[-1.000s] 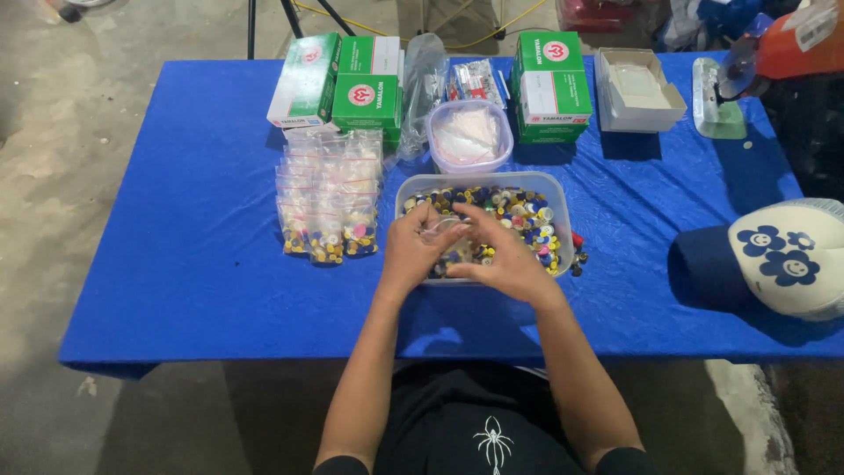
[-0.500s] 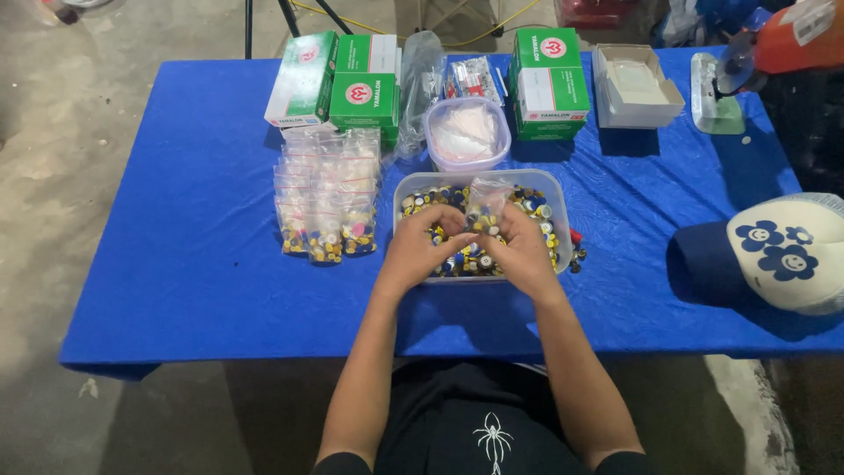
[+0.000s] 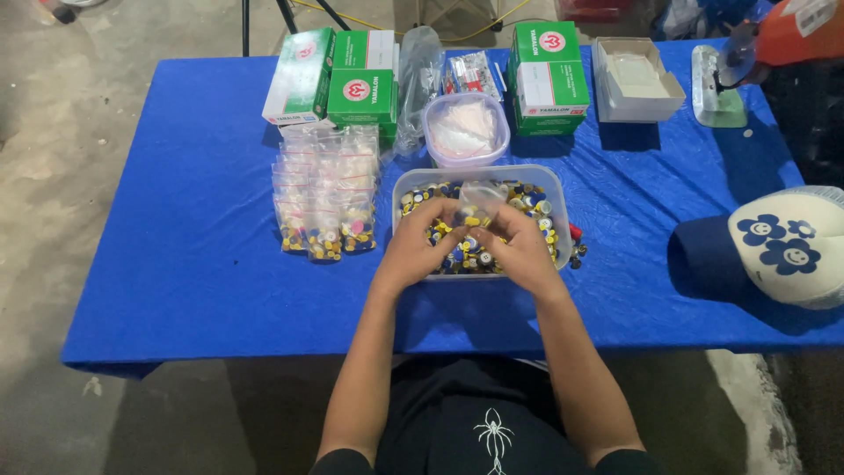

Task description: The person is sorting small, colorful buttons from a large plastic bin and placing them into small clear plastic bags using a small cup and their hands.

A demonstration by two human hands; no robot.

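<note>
Both hands, left hand (image 3: 420,249) and right hand (image 3: 519,248), are now closed on a small clear bag (image 3: 479,200) (lifted since a second ago) above the bead tub (image 3: 554,189), ready for filling.

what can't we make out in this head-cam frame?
- Small clear bag, head view: its contents, too small, partly covered by the left hand and right hand.
- Pieces in the clear tub: too small to identify; those under the hands are hidden.
- Orange object, top right: cut off by the frame edge.
- Round lidded container: contents blurred by the cloudy plastic.
</note>
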